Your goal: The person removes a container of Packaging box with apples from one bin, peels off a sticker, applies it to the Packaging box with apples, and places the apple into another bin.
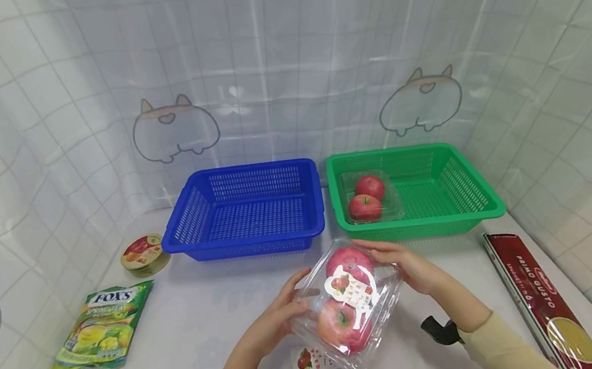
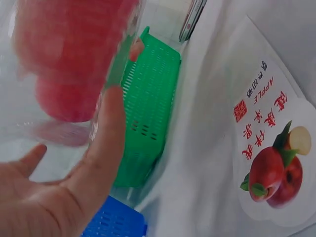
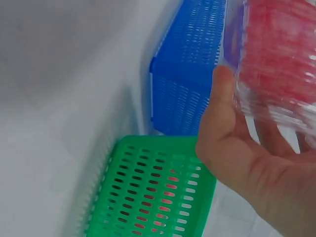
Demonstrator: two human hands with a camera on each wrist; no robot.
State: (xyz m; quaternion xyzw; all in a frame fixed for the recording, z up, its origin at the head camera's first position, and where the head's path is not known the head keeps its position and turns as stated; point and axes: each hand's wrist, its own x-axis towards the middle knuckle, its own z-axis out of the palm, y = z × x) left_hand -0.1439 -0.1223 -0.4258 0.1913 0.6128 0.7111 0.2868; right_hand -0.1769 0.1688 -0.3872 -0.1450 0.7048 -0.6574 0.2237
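Both hands hold a clear plastic box of apples [image 1: 344, 321] tilted above the table, with two red apples and a white label showing through its lid. The left hand [image 1: 273, 326] grips its left side, thumb along the edge in the left wrist view. At the upper right side, the right hand [image 1: 404, 264] grips the same box, its fingers reaching beneath in the right wrist view. Below the box lies a white apple-print card [image 1: 309, 361] with red characters, partly hidden by it in the head view.
Behind stand a blue basket [image 1: 248, 248] and a green basket [image 1: 408, 229], the green one holding another clear box of apples [image 1: 365, 208]. At left lie a round tin [image 1: 144, 256] and a Fox's candy bag [image 1: 103, 328]. A red spaghetti pack [image 1: 545, 301] lies at right.
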